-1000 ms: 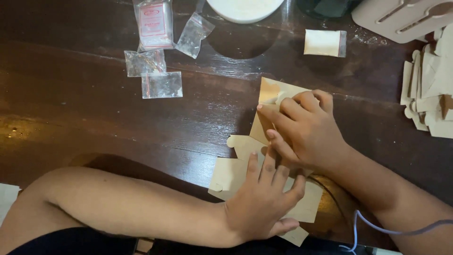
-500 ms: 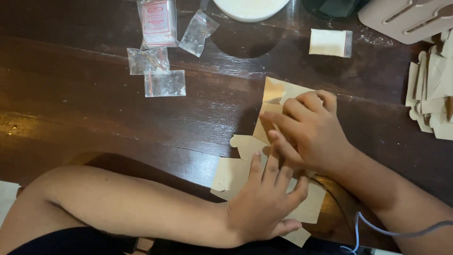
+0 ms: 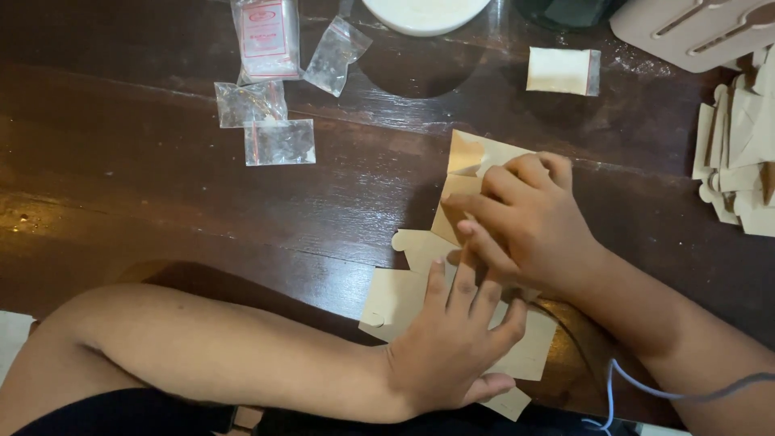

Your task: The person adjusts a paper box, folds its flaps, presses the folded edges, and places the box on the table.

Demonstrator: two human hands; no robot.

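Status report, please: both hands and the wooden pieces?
Left hand flat on pale wooden pieces. Right hand pressing upper piece. Plastic bags lie apart, not obstructing.

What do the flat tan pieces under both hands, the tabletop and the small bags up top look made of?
Flat tan pieces: likely thin plywood or stiff board, matte, with cut tabs and notches along crisp edges.
Tabletop: dark wood with visible grain and a glossy sheen, likely varnished.
Small bags: clear, crinkled plastic film catching glare.
Left hand and right hand press flat on the pieces.
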